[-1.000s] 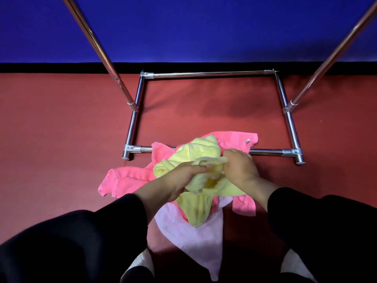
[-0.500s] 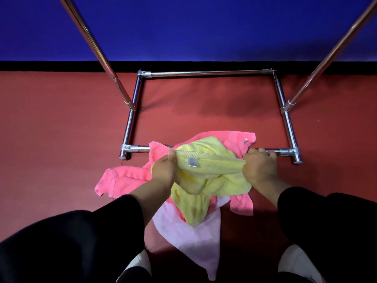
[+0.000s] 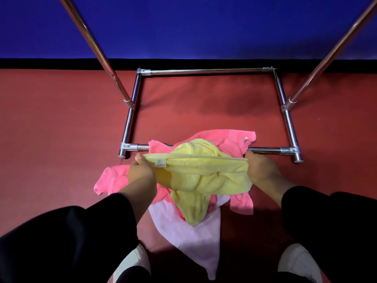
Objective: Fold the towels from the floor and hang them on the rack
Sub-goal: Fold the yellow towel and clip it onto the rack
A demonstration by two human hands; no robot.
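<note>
Gripping one yellow towel, left hand and right hand stretch it above two pink towels.

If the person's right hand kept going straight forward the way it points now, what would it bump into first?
Probably the rack's near floor bar, lying just beyond the right hand that grips the yellow towel. Depth is unclear; the hand may pass above it.

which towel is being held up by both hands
The yellow towel: the left hand and right hand grip its top edge; the bright pink towel and pale pink towel lie underneath.
</note>
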